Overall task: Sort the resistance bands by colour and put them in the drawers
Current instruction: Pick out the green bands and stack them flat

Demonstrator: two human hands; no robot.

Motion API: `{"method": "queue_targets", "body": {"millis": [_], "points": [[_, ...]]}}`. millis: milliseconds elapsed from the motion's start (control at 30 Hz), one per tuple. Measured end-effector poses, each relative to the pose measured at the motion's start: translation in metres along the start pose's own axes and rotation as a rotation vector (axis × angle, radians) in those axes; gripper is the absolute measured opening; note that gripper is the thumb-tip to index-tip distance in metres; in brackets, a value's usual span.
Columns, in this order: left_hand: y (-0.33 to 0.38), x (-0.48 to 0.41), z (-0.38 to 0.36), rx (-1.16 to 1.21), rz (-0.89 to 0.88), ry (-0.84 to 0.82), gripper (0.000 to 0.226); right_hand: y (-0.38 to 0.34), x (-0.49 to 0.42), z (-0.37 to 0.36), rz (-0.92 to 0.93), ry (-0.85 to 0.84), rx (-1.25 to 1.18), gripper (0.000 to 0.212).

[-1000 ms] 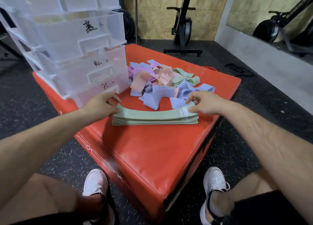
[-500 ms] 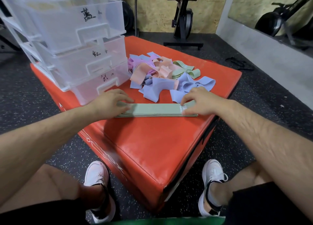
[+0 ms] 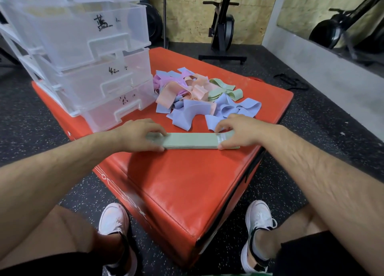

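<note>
Seemingly empty drawers (image 3: 83, 36) stand beside the green band stack (image 3: 191, 141).

One green stack (image 3: 191, 141), edges squared, is lying crosswise on the red surface (image 3: 187, 182); loose pile (image 3: 197, 98), lilac, pink, peach, green, is lying tangled behind; translucent drawers (image 3: 87, 47) are standing stacked alongside.

Front half of red box (image 3: 187, 184) free. Drawer unit (image 3: 93, 67) blocks L rear; loose band pile (image 3: 199, 97) crowds room behind green stack (image 3: 191, 143).
</note>
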State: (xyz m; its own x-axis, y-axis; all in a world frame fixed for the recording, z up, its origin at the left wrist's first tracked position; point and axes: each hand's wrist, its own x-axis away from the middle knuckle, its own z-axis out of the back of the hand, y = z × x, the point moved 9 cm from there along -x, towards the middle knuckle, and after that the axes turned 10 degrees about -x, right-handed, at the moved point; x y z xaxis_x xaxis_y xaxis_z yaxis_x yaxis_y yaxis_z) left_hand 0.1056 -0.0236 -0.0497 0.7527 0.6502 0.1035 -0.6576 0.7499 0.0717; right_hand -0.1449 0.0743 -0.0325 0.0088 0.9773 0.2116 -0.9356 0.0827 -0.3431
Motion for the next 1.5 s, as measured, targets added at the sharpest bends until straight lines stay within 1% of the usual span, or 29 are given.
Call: {"method": "queue_targets", "body": {"millis": [167,267,400,467,567,633,733,800,833,867,900,933,967,1033,1067,1133,1200,1267,1367,1500], "points": [[0.023,-0.029,0.026,0.046,-0.026,0.166,0.061,-0.016,-0.017,0.021,0.038,0.100,-0.063,0.045],[0.040,-0.054,0.044,0.071,-0.004,0.268,0.049,-0.020,-0.038,0.035,0.039,0.150,-0.104,0.040],[0.059,-0.093,0.060,0.057,-0.033,0.332,0.056,-0.011,-0.073,0.053,0.005,0.200,-0.178,0.018],[0.057,-0.116,0.060,0.044,-0.019,0.359,0.054,0.004,-0.093,0.058,-0.060,0.239,-0.191,0.026],[0.056,-0.141,0.053,0.070,-0.007,0.361,0.057,0.032,-0.113,0.062,-0.219,0.328,-0.116,0.030],[0.057,-0.154,0.048,0.064,0.001,0.350,0.054,0.053,-0.125,0.061,-0.341,0.361,-0.173,0.037],[0.058,-0.169,0.045,-0.015,0.004,0.340,0.043,0.073,-0.139,0.048,-0.444,0.334,-0.335,0.045],[0.057,-0.175,0.045,-0.041,0.004,0.345,0.042,0.078,-0.148,0.037,-0.474,0.295,-0.362,0.049],[0.056,-0.178,0.045,-0.043,0.005,0.342,0.043,0.079,-0.150,0.033,-0.480,0.293,-0.368,0.049],[0.054,-0.180,0.043,-0.040,0.008,0.336,0.043,0.080,-0.152,0.030,-0.493,0.304,-0.381,0.043],[0.052,-0.182,0.042,-0.035,0.013,0.330,0.043,0.080,-0.151,0.031,-0.505,0.326,-0.397,0.033],[0.049,-0.183,0.041,-0.027,0.020,0.329,0.043,0.079,-0.151,0.034,-0.503,0.349,-0.408,0.027],[0.048,-0.183,0.040,-0.020,0.025,0.330,0.042,0.076,-0.148,0.037,-0.497,0.370,-0.430,0.029],[0.047,-0.181,0.041,-0.015,0.026,0.345,0.040,0.070,-0.143,0.046,-0.471,0.425,-0.456,0.050],[0.047,-0.179,0.041,-0.015,0.025,0.349,0.040,0.069,-0.143,0.053,-0.451,0.470,-0.450,0.055],[0.049,-0.174,0.044,-0.018,0.016,0.359,0.039,0.064,-0.137,0.065,-0.403,0.537,-0.465,0.054],[0.050,-0.170,0.049,-0.016,0.008,0.372,0.038,0.062,-0.135,0.074,-0.340,0.564,-0.500,0.052],[0.050,-0.166,0.052,-0.012,0.016,0.365,0.039,0.059,-0.130,0.086,-0.272,0.616,-0.627,0.055],[0.052,-0.159,0.060,-0.006,0.020,0.375,0.040,0.046,-0.114,0.112,-0.151,0.694,-0.780,0.045],[0.055,-0.149,0.072,0.027,0.033,0.412,0.040,0.036,-0.086,0.155,-0.028,0.873,-0.999,0.045]]}}
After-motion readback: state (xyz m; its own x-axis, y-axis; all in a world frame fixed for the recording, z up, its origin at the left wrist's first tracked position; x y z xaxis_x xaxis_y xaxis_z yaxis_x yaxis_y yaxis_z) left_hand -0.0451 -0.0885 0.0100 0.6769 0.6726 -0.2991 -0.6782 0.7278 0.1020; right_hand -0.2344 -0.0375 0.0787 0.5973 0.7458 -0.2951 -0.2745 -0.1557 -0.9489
